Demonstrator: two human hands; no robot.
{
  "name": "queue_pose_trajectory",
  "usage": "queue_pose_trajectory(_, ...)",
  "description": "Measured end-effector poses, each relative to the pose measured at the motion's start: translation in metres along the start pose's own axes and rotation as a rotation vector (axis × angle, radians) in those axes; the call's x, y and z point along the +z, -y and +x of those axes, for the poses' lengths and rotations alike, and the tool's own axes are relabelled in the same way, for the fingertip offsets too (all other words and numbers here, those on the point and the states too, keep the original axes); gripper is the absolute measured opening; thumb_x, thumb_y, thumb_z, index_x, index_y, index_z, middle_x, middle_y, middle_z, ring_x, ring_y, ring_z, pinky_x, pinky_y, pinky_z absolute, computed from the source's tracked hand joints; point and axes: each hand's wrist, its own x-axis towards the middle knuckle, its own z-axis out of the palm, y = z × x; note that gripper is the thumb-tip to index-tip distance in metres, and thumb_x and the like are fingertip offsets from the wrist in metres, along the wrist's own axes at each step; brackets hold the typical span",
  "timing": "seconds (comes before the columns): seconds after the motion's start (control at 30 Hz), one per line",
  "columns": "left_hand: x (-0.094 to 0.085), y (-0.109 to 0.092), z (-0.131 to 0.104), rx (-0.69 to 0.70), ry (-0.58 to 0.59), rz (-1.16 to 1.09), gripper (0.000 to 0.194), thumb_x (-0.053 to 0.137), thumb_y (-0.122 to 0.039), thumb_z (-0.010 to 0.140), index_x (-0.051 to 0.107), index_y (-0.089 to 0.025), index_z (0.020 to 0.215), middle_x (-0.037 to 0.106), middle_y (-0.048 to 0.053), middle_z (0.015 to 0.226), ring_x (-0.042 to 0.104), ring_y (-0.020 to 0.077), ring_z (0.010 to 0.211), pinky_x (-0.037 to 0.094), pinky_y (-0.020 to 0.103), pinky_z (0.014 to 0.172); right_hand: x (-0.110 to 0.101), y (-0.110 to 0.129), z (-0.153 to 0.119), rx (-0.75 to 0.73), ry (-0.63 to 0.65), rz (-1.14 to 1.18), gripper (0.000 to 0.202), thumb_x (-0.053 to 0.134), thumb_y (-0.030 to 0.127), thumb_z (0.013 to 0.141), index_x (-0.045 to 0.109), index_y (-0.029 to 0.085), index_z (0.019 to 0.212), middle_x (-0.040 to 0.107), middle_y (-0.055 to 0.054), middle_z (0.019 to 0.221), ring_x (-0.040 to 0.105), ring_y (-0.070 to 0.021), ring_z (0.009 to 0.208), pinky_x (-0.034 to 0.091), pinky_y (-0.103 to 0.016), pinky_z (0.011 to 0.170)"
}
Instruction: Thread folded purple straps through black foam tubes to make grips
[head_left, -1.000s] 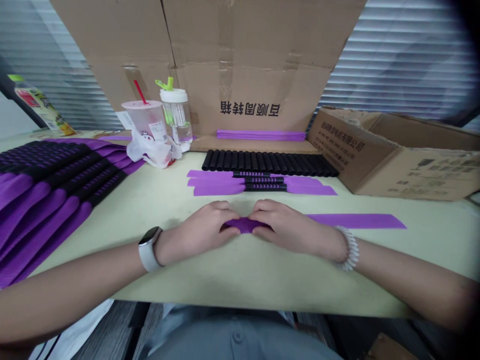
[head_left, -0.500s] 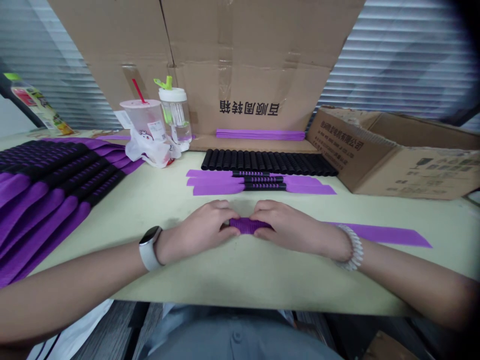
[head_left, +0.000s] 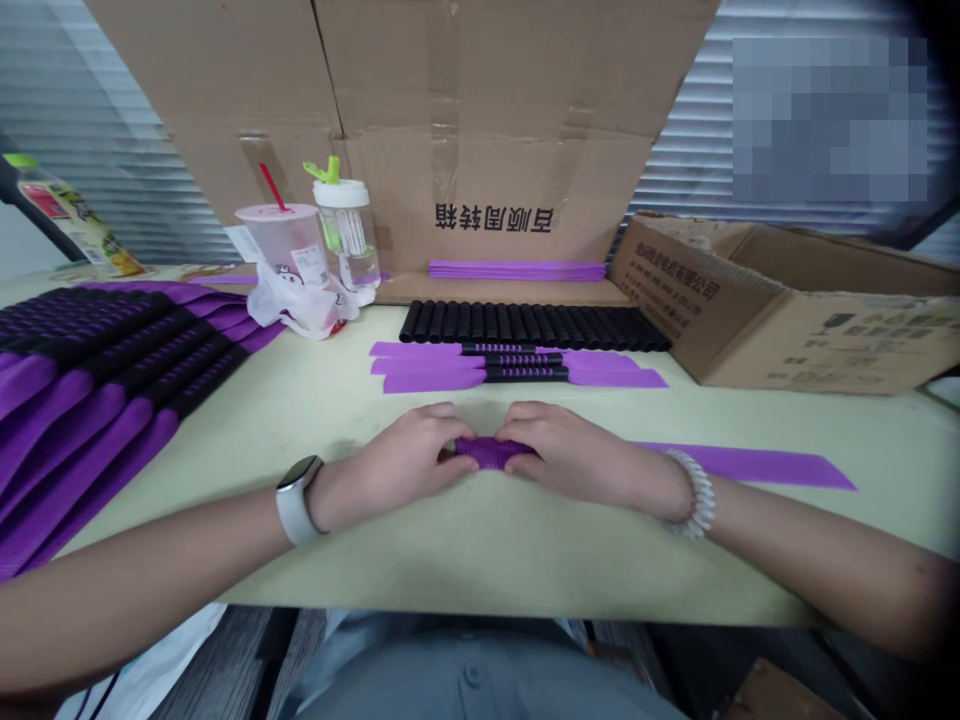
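Between my hands, low over the table, is a purple strip (head_left: 491, 453) bunched into tight folds. My left hand (head_left: 420, 450) pinches its left end between thumb and fingers. The right end is pinched the same way by my right hand (head_left: 562, 455). A flat purple length (head_left: 757, 465) stretches out past my right wrist; its join to the bunched part is hidden behind the hand. Just beyond lie several purple strips with slotted black sleeves (head_left: 525, 374) around their middles. Behind these is a row of black ribbed tubes (head_left: 532, 325).
A large pile of sleeved purple strips (head_left: 112, 400) covers the table's left side. At the back stand a pink cup (head_left: 289, 240) in a plastic bag, a clear bottle (head_left: 349, 235) and a drink bottle (head_left: 75, 220). An open carton (head_left: 795, 340) is at right; flat purple strips (head_left: 517, 270) lie behind.
Both hands keep their pinch on the bunched purple strip in nearly the same place. The whole view has shifted slightly.
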Motion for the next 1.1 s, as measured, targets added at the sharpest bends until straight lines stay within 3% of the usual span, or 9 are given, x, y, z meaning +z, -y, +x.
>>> queue_pose_trajectory(0.4, 0.001, -0.001, 0.001, 0.026, 0.004, 0.02, 0.012, 0.058, -0.025, 0.087, 0.066, -0.016, 0.091, 0.062, 0.004, 0.081, 0.059, 0.0177, 0.076, 0.046, 0.03, 0.069, 0.005, -0.004, -0.001, -0.053, -0.001, -0.086, 0.013, 0.058, 0.013, 0.085, 0.066, 0.013, 0.094, 0.06, -0.006, 0.087, 0.056, -0.019, 0.082, 0.046, -0.034, 0.077)
queue_pose_trajectory(0.8, 0.0, -0.005, 0.001, 0.029, 0.013, -0.003, 0.008, 0.057, -0.022, 0.085, 0.063, -0.018, 0.084, 0.064, 0.001, 0.078, 0.059, 0.0158, 0.071, 0.045, 0.029, 0.066, 0.011, 0.002, -0.004, -0.074, -0.012, -0.2, 0.012, 0.055, 0.014, 0.087, 0.066, 0.014, 0.082, 0.062, -0.006, 0.081, 0.057, -0.0193, 0.077, 0.046, -0.034, 0.074)
queue_pose_trajectory(1.1, -0.001, -0.007, 0.001, 0.022, 0.027, 0.006, 0.009, 0.058, -0.021, 0.086, 0.063, -0.017, 0.08, 0.063, 0.002, 0.075, 0.058, 0.0159, 0.069, 0.043, 0.028, 0.064, 0.01, 0.005, -0.004, -0.053, -0.031, -0.12, 0.016, 0.053, 0.011, 0.087, 0.068, 0.014, 0.081, 0.062, -0.005, 0.077, 0.057, -0.0172, 0.074, 0.045, -0.032, 0.072)
